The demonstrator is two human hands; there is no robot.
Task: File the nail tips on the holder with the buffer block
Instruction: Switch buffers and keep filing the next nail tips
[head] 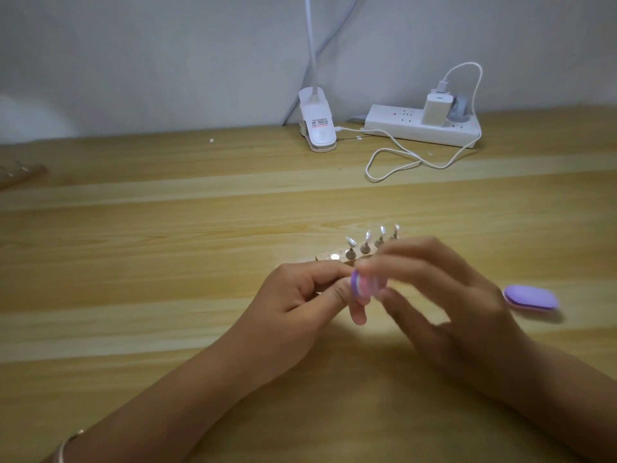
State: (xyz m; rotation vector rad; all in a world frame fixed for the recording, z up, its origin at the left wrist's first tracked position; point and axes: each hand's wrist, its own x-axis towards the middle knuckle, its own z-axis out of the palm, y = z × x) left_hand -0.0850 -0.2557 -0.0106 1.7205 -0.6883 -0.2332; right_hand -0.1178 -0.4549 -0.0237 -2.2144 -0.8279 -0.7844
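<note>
A small wooden holder (pixel 334 256) lies on the desk with several pale nail tips (pixel 367 236) standing on dark pegs. In front of it my right hand (pixel 444 295) grips a purple, white and pink buffer block (pixel 462 286); the hand is blurred. My left hand (pixel 310 295) has its fingers curled and pinched right against the block's left end. What the left fingers pinch is hidden. A second purple buffer block (pixel 531 297) lies flat on the desk to the right.
The wooden desk (pixel 167 295) runs back to a wall. At the back stand a white clip lamp (pixel 317 125) and a white power strip (pixel 424 127) with a charger, its cable (pixel 394 162) looping forward. A clear object (pixel 20 172) lies at the left edge.
</note>
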